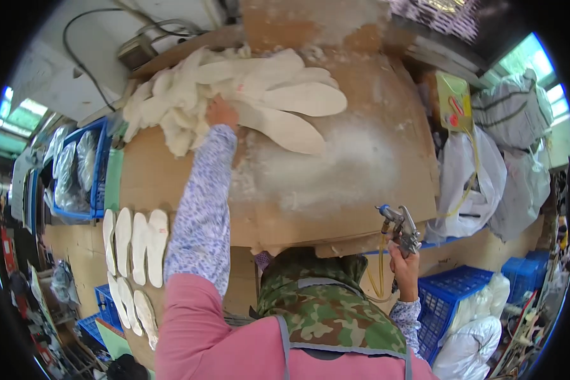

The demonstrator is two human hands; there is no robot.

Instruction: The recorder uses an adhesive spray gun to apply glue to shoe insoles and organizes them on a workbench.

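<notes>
Out over the cardboard-covered worktop [164, 190], my left hand [222, 114] is closed at the near end of a cream insole [285, 130]. Its fingertips are partly lost among the insoles. Around and beyond it lies a heaped pile of cream insoles [199, 76], several of them fanned out to the right. My right hand [405, 272], low on the right near the worktop's front edge, grips a metal spray gun [404, 228] with a blue tip pointing left. A yellowish hose [381, 272] hangs from the gun. Whitish residue coats the cardboard between the hands.
Two rows of insoles [139, 247] lie at left. A blue crate [98, 164] with plastic-wrapped goods stands behind them. At right are a yellow container [453, 101], white plastic bags [472, 177] and a blue crate [449, 297]. Camouflage cloth [329, 304] fills the lower middle.
</notes>
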